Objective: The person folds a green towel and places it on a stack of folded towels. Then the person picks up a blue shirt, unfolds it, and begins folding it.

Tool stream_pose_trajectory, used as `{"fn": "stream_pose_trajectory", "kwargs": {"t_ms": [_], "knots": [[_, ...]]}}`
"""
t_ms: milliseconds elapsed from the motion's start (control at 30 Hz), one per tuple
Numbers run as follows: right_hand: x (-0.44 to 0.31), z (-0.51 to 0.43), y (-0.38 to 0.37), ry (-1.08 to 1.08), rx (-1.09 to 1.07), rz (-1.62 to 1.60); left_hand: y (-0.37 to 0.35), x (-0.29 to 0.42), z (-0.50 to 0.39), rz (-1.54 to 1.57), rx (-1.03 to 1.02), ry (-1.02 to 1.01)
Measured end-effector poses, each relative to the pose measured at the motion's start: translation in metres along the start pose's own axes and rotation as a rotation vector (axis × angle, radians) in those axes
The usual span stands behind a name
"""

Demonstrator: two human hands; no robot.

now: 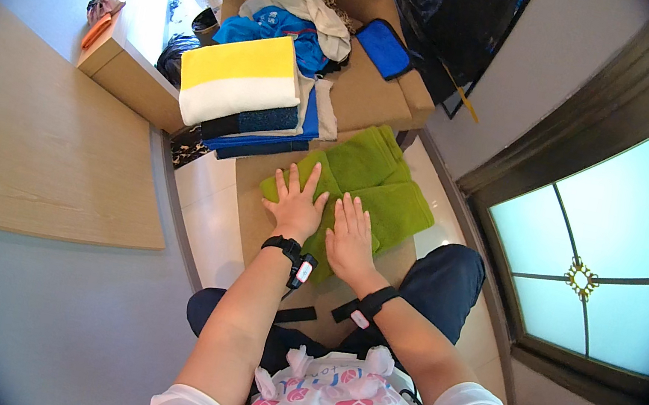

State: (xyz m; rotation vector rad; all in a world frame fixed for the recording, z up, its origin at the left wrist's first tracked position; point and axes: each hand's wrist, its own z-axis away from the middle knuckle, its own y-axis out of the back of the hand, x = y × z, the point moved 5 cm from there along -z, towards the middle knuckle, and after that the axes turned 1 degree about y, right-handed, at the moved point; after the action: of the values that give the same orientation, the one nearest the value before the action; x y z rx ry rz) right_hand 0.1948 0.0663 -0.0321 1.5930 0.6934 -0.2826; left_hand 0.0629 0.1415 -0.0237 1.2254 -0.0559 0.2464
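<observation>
A green garment of soft, fleece-like cloth (369, 171) lies partly folded on the brown upholstered seat (250, 183) before me. My left hand (298, 204) rests on its left part, palm down with the fingers spread. Close to its right, my right hand (351, 236) lies flat on the same cloth, its fingers nearly together. Neither hand grips the cloth. Both wrists wear black straps with small devices. Just beyond my left hand stands a stack of folded cloths, with a yellow and white one (242, 80) on top and dark, blue and beige ones beneath.
Behind the stack lies a loose heap of blue (289, 33) and cream clothes. A blue pouch with black edging (384, 49) sits at the seat's right. More clothes lie at the far end. A wooden ledge (130, 84) is at left, a framed glass panel (608, 252) at right.
</observation>
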Motion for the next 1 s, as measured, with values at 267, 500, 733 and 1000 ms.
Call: {"fn": "stream_pose_trajectory", "kwargs": {"t_ms": [267, 500, 733, 1000], "knots": [[0.019, 0.002, -0.023, -0.057, -0.108, 0.203, -0.022, -0.056, -0.012, 0.271, 0.294, -0.135], [0.0, -0.003, -0.006, 0.022, -0.116, 0.284, -0.048, -0.08, 0.032, 1.423, 0.077, 0.127], [0.004, -0.048, -0.019, 0.05, -0.239, 0.02, -0.055, -0.075, 0.049, 1.133, -0.04, 0.343], [0.009, -0.053, -0.034, -0.017, -0.302, -0.015, -0.057, -0.069, 0.053, 1.346, -0.084, 0.133]]}}
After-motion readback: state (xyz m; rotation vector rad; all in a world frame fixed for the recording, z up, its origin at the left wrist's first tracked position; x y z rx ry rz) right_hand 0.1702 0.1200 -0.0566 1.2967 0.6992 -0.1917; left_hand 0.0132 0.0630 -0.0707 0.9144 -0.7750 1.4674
